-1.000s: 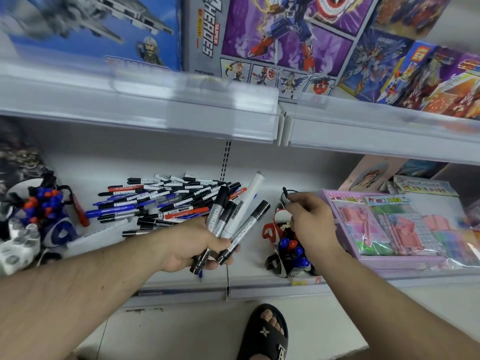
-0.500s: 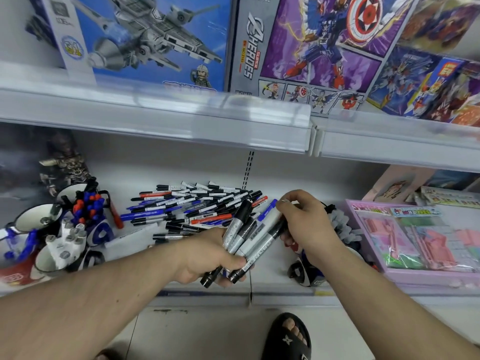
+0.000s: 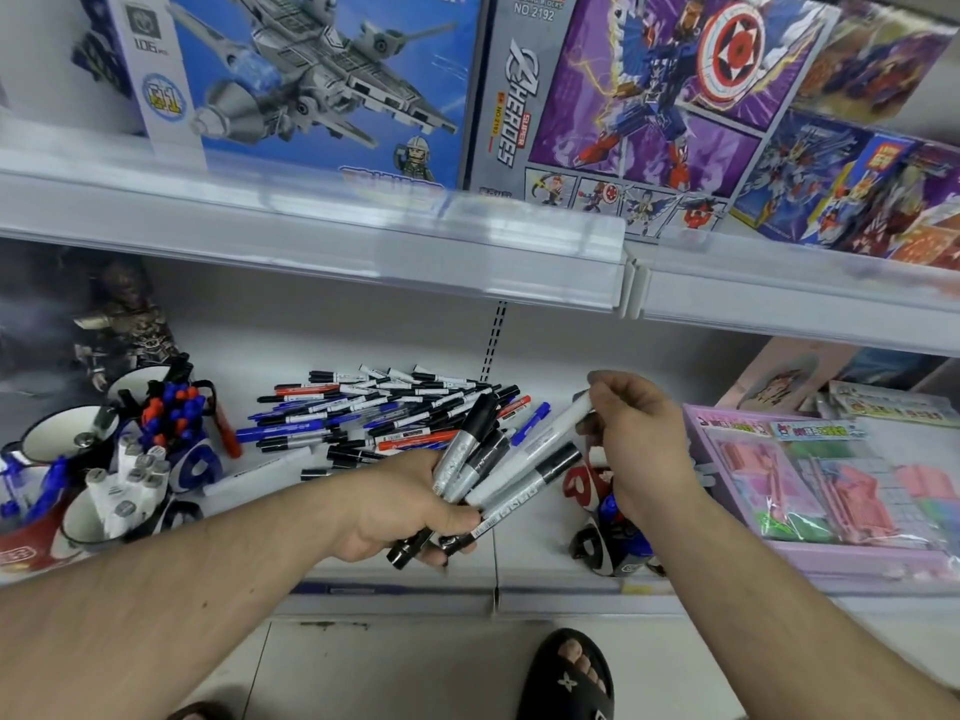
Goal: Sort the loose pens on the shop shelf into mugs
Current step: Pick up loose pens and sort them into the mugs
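Observation:
My left hand [image 3: 402, 506] grips a fanned bundle of thick grey and black markers [image 3: 470, 462] over the shelf front. My right hand [image 3: 636, 439] pinches the top end of a white marker [image 3: 540, 449] that still sits in that bundle. A heap of loose black, blue and red pens [image 3: 384, 413] lies at the back of the shelf [image 3: 363, 563]. Several mugs stand at the left: one with blue and red pens [image 3: 174, 413], one with white markers [image 3: 119, 491]. Another mug [image 3: 610, 532] with pens stands under my right wrist, partly hidden.
A pink toy set in a flat box [image 3: 831, 485] fills the shelf's right side. A dark figurine [image 3: 124, 324] stands at the back left. The upper shelf edge [image 3: 363, 241] carries building-block boxes [image 3: 597, 96] close overhead. My sandalled foot [image 3: 566, 678] is on the floor below.
My right hand came away from the mug at the right, moved left to the bundle and took hold of the white marker's top. The view shifted to the left, showing more mugs.

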{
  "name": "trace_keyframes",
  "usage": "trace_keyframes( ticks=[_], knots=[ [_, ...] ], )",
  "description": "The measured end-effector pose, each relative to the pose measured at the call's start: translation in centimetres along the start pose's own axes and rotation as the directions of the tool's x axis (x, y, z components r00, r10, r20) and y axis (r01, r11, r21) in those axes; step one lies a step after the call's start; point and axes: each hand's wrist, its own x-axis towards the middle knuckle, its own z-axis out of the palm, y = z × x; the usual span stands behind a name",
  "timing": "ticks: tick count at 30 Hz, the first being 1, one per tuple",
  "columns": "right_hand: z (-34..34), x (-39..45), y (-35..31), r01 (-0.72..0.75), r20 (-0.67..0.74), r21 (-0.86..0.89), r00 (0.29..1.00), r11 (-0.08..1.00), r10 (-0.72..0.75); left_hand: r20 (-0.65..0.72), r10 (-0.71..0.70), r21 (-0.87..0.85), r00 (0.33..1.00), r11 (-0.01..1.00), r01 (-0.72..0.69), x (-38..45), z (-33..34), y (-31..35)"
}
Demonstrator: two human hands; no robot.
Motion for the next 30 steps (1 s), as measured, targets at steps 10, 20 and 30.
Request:
trace_keyframes(
  ticks=[10,20,30],
  knots=[
    [-8.6,3.8,-0.7,0.073,-0.429,0.073,0.903,0.995,-0.035,-0.159,-0.049,0.034,0.986,0.998,0.055,1.5,-0.5,-1.4],
    [-14.7,8.0,0.6,0.031,-0.449,-0.282,0.879,0.959,-0.161,-0.179,0.051,-0.078,0.983,0.995,-0.066,6.2,4.3,1.0],
    [-11.1,7.8,2.4,0.009,-0.293,-0.181,0.954,0.984,-0.063,-0.202,-0.008,-0.07,0.979,0.998,-0.006,7.2,3.1,1.0]
  ],
)
